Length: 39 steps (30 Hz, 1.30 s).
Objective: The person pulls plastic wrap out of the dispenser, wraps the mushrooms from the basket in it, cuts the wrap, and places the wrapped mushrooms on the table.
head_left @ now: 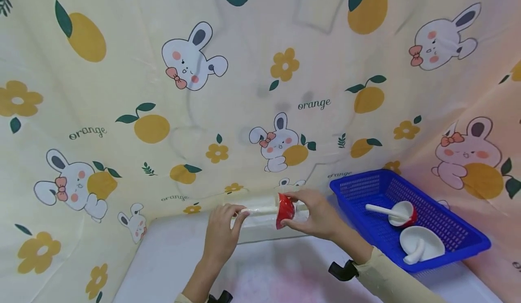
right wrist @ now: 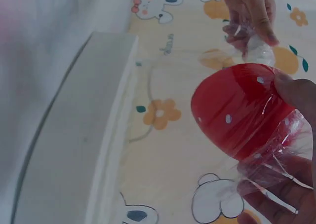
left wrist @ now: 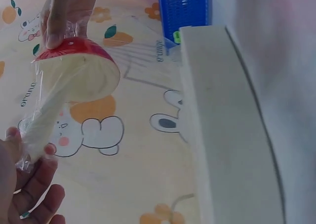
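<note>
A ladle with a red, white-dotted bowl [right wrist: 242, 110] and a pale inside is wrapped in clear plastic film. Its pale handle [left wrist: 44, 118] points toward my left hand [head_left: 221, 233], whose thumb and fingers pinch the handle's end through the film. My right hand [head_left: 317, 215] holds the bowl [head_left: 286, 210] from the other side, thumb and fingertips on the red shell. In the right wrist view, loose film [right wrist: 276, 165] bunches around the right fingers. Both hands keep the ladle raised over a long pale block [head_left: 260, 235] on the table.
To the right stands a blue basket [head_left: 350, 187] holding a red-and-white ladle [head_left: 400, 215] and a white ladle [head_left: 431, 244]. A patterned cloth [head_left: 244, 90] with rabbits and oranges hangs behind the white table [head_left: 171, 262].
</note>
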Motion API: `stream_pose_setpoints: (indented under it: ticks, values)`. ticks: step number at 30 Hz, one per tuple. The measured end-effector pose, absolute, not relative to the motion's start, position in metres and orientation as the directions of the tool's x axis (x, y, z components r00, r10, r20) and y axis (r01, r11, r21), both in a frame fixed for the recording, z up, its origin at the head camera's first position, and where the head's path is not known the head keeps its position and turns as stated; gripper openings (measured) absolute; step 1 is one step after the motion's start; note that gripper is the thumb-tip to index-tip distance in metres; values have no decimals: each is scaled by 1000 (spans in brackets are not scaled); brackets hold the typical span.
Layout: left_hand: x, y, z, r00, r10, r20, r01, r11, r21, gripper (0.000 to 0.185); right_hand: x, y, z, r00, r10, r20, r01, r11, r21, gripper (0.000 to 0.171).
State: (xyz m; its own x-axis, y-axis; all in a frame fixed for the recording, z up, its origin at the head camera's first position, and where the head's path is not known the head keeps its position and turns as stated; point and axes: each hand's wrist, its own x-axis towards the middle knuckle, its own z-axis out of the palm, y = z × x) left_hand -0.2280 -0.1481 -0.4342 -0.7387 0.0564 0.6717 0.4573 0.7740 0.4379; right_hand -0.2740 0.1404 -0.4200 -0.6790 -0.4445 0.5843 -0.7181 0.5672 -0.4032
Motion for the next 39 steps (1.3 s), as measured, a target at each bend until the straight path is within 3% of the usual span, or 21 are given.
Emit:
stream_pose_setpoints:
  ticks: [6, 12, 17, 22, 29, 39]
  values:
    - [-215, -151, -460, -800, 73, 595, 423, 772, 475, 19, -261, 142, -441, -747, -446, 493, -657, 609, -444, 69]
    - [-210, -154, -477, -816, 111, 567, 435, 765, 475, 18, -258, 143, -456, -770, -481, 419, -638, 554, -536, 68]
    - [-206, -156, -491, -843, 152, 516, 432, 763, 481, 15, -257, 144, -473, -789, -491, 370, -613, 586, -529, 68]
    - [-204, -157, -500, -857, 187, 481, 433, 767, 473, 20, -260, 146, -491, -785, -492, 377, -618, 584, -526, 78]
    - [-207, -154, -514, -897, 198, 395, 394, 765, 510, 19, -266, 149, -511, -734, -532, 422, -677, 521, -521, 70]
    - [-224, -153, -539, -925, 179, 334, 347, 756, 555, 18, -277, 142, -533, -702, -556, 446, -705, 450, -548, 79]
